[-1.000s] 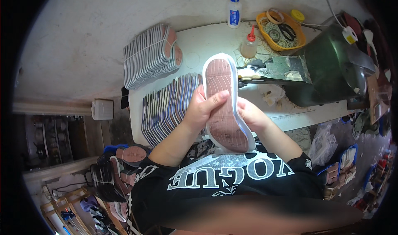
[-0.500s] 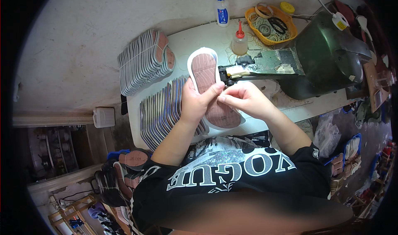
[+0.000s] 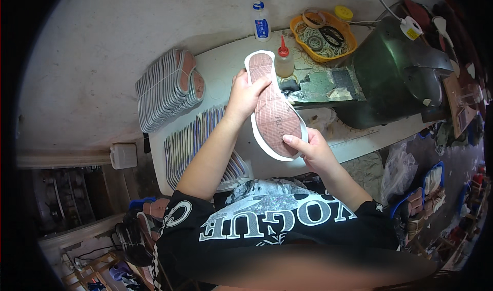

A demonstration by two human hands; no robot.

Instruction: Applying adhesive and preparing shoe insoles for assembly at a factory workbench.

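A shoe insole (image 3: 271, 109), reddish-brown with a white rim, is held between both hands above the table's front half. My left hand (image 3: 245, 95) is closed around its narrow end, thumb lying on the brown face. At the broad end, my right hand (image 3: 313, 150) pinches the edge, its thumb pressed on the face and its fingers underneath. Just beyond the insole stands the green arm of a sewing machine (image 3: 328, 88). Left of my left forearm, a row of insoles (image 3: 192, 142) leans on the table.
A tied bundle of insoles (image 3: 167, 88) sits at the table's far left. Behind the machine arm are a red-tipped squeeze bottle (image 3: 284, 60), a blue-labelled white bottle (image 3: 261, 24) and an orange basket (image 3: 328, 55) of cords. The machine's large green body (image 3: 395, 70) stands at right.
My right hand has moved from pinching near the insole's middle to gripping its broad end. The insole has shifted away from the machine's needle end, and its face now shows more fully.
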